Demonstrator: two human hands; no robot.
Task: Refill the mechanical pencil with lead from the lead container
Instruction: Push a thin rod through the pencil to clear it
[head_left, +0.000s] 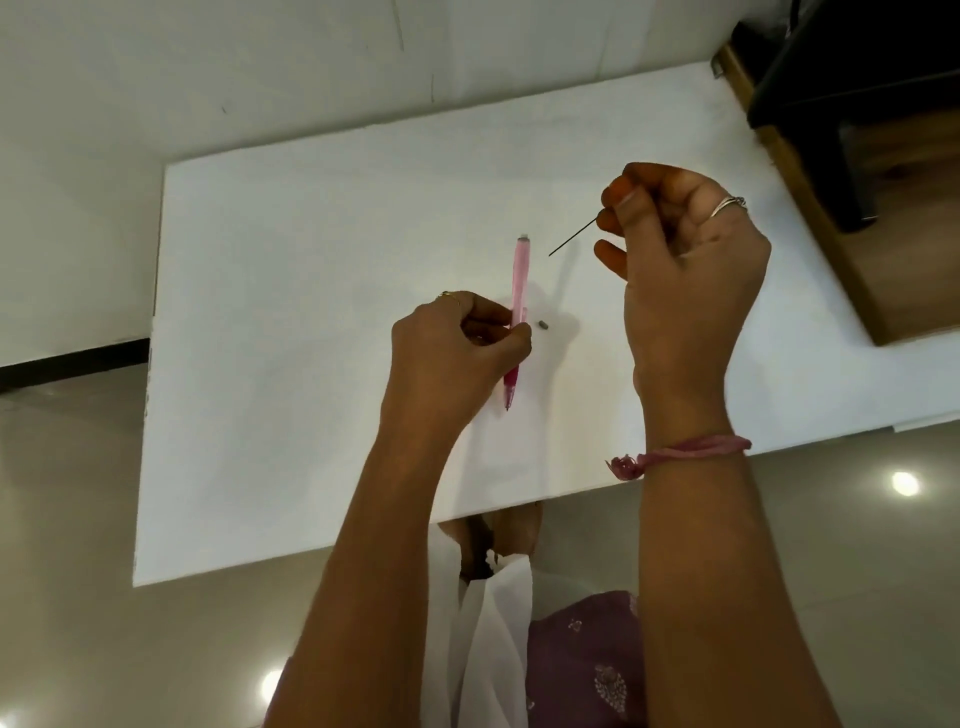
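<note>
A lead stick (573, 237) was pinched by the right hand (685, 260); the pink mechanical pencil (518, 317), gripped by the left hand (452, 353), was not yet loaded.

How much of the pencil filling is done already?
About halfway. Done: one thin lead is out and pinched in the right hand, and a tiny grey piece, maybe the pencil's cap, lies on the white table. In hand: the left hand holds the pink mechanical pencil. Left: slide the lead into the pencil's far end and close it. The lead container isn't visible.
</note>
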